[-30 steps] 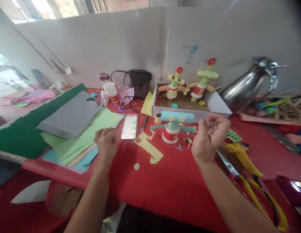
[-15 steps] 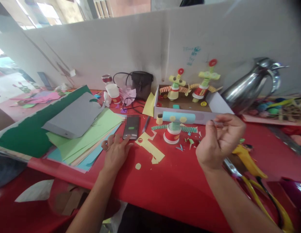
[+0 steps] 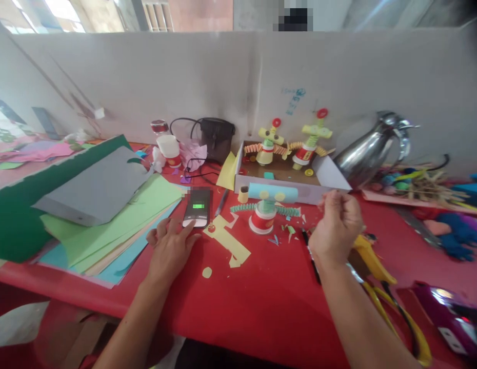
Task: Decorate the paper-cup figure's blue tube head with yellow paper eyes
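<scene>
Two bare hands work over a red tabletop (image 3: 269,297) strewn with paper craft. The left hand (image 3: 170,249) lies palm down, fingers (image 3: 156,237) loosely spread, with one fingertip touching the near edge of a phone (image 3: 198,207) whose dark screen shows a small green bar. The phone lies flat just beyond those fingertips; its long axis runs away from the person toward the back wall, tilted slightly right at the far end.

The right hand (image 3: 337,226) is raised off the table, fingers curled inward and drawn together near the thumb as if pinching something small; whether anything is actually between them cannot be told. Just left of those fingers stands a paper figure (image 3: 263,211) built on a red and white cup, upright, with green coiled arms stretching left and right. Beyond the fingertips sits an open cardboard box (image 3: 331,174) holding two similar figures.

The step in hand appears to be tending the phone while the right hand waits with a small piece. A next move there would seem to call for a light, precise press on the screen's lower edge.

A yellow paper cut-out (image 3: 226,240) lies between the two hands. Yellow-handled scissors (image 3: 392,307) lie behind the right wrist.
</scene>
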Available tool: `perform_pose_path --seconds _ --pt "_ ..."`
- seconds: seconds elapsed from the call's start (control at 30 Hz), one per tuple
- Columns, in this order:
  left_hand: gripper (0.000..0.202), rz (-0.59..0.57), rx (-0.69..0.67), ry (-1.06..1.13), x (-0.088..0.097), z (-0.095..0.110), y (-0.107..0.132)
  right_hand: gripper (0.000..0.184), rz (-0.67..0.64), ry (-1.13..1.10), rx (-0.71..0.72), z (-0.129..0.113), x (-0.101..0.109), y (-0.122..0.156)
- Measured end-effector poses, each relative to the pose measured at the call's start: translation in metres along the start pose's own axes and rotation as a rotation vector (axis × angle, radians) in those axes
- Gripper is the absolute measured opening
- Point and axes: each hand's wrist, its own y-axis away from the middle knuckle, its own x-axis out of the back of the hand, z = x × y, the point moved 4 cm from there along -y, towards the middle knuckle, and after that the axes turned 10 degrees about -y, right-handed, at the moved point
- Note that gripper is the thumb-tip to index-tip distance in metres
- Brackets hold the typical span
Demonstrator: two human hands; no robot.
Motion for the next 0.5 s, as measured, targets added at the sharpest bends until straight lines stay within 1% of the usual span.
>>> perform_pose_path --seconds 0.1,0.17,0.27,0.3,0.37,0.5 --pt "0.042 0.044 -0.010 0.003 -0.003 -0.002 -0.001 0.025 -0.077 0.059 -0.016 0.006 -0.002 0.000" --pt "0.044 0.052 -0.021 0.010 -0.005 -0.002 -0.003 0.037 -0.167 0.086 -0.058 0.010 -0.006 0.001" --pt "0.045 0.049 -0.030 0.010 -0.004 -0.002 -0.004 0.060 -0.292 0.130 -0.170 0.018 -0.011 0.005" --pt "0.046 0.049 -0.029 0.006 -0.003 -0.001 -0.004 0.065 -0.315 0.141 -0.191 0.020 -0.012 0.006" --pt "0.046 0.049 -0.026 -0.007 -0.001 -0.001 -0.004 0.070 -0.332 0.143 -0.189 0.021 -0.015 0.008" --pt "0.046 0.043 -0.027 -0.022 0.000 0.000 -0.003 0.070 -0.363 0.093 -0.180 0.022 -0.022 0.010"
